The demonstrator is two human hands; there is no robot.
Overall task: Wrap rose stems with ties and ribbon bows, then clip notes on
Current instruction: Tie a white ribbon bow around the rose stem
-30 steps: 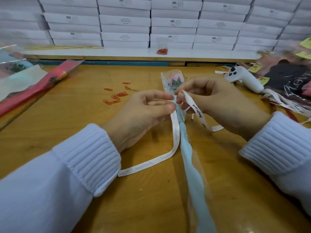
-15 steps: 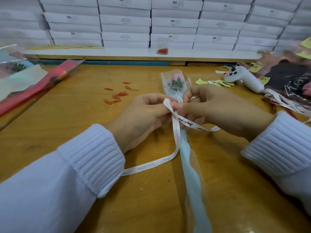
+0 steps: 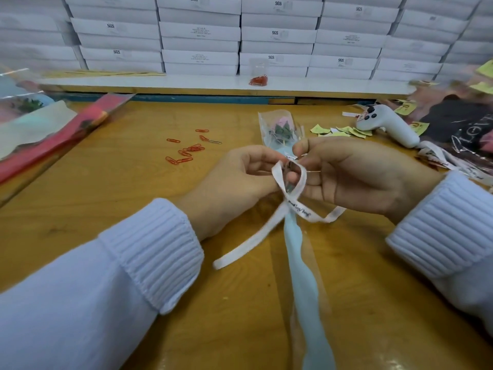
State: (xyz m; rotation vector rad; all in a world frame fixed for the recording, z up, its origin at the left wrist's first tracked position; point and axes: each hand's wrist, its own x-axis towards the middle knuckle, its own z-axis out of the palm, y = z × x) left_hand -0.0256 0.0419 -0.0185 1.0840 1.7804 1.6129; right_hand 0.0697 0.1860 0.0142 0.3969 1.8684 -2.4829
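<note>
A single pink rose (image 3: 282, 127) in a clear sleeve lies along the table's middle, its pale blue wrapped stem (image 3: 301, 268) running toward me. A white printed ribbon (image 3: 289, 182) crosses the stem in a loop, with one tail trailing left (image 3: 248, 247) and one right (image 3: 328, 217). My left hand (image 3: 234, 182) pinches the loop's left side. My right hand (image 3: 357, 172) holds the loop's right side, fingers curled round it near the stem.
Several orange paper clips (image 3: 186, 150) lie left of the rose. Yellow note slips (image 3: 344, 130) and a white glue gun (image 3: 386, 125) sit at the right, beside dark wrapped flowers (image 3: 464, 124). Wrapped roses (image 3: 53, 137) lie far left. White boxes (image 3: 240, 36) are stacked behind.
The ribbon went from loose ends held apart to a crossed loop round the stem. Both hands drew together over the crossing, and the left tail shortened.
</note>
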